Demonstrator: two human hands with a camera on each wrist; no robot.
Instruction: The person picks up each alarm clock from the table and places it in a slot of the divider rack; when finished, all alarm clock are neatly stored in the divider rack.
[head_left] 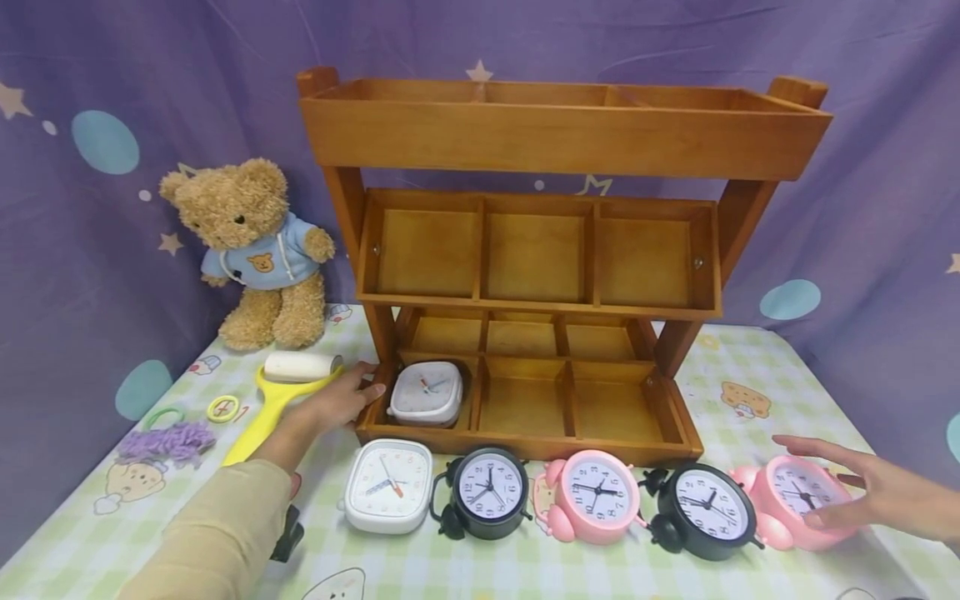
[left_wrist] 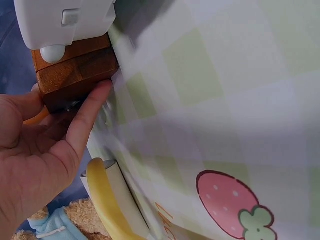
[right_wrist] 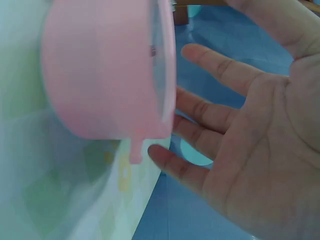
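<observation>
My left hand [head_left: 337,404] holds the left end of the lowest tray of a brown wooden shelf [head_left: 566,142]. In the left wrist view its thumb and fingers lie about the tray's wooden end [left_wrist: 75,75]. A white square alarm clock [head_left: 426,390] lies in that tray's front left compartment. At far right, my right hand [head_left: 873,492] spreads its fingers over a pink alarm clock [head_left: 798,487]. In the right wrist view the fingers extend beside the pink clock [right_wrist: 107,70] without curling round it; whether they touch it I cannot tell.
Along the shelf's front stand a white clock [head_left: 387,487], a black clock [head_left: 489,492], another pink clock [head_left: 600,496] and another black clock [head_left: 708,508]. Left are a teddy bear [head_left: 270,258], a yellow lint roller [head_left: 273,408], purple yarn [head_left: 168,442] and small rings.
</observation>
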